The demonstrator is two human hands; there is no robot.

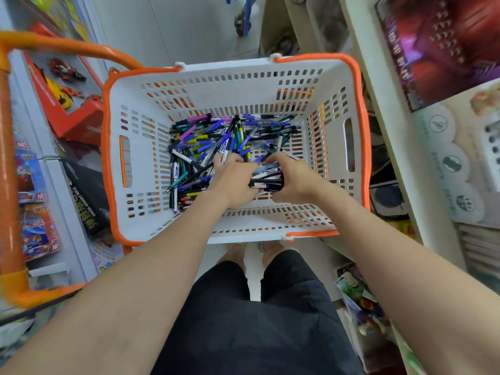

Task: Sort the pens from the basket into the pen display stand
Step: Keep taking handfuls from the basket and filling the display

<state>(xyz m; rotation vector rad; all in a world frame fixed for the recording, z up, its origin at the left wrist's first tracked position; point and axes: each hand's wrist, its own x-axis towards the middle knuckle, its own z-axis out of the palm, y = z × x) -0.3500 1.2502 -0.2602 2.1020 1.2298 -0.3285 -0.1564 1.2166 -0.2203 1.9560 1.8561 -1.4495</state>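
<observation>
**Both hands in the basket, right hand holding a bundle of pens**

The basket (243, 85) is white with an orange rim and slotted walls. Loose pens (213, 139) lie heaped across its floor, thickest toward the left wall and the far wall, in blue, black, purple, teal and yellow.

Both hands reach down over the near edge. The right hand (293, 180) has its fingers curled round the right end of a bundle of pens (266, 181), which lies crosswise just inside the near wall, right of centre. The left hand (235, 182) sits against the bundle's left end, fingers bent down among the pens. Whether it holds any cannot be told.

An orange frame (10, 158) stands left of the basket. Toy cars (65, 70) lie on a shelf beyond the frame.
</observation>
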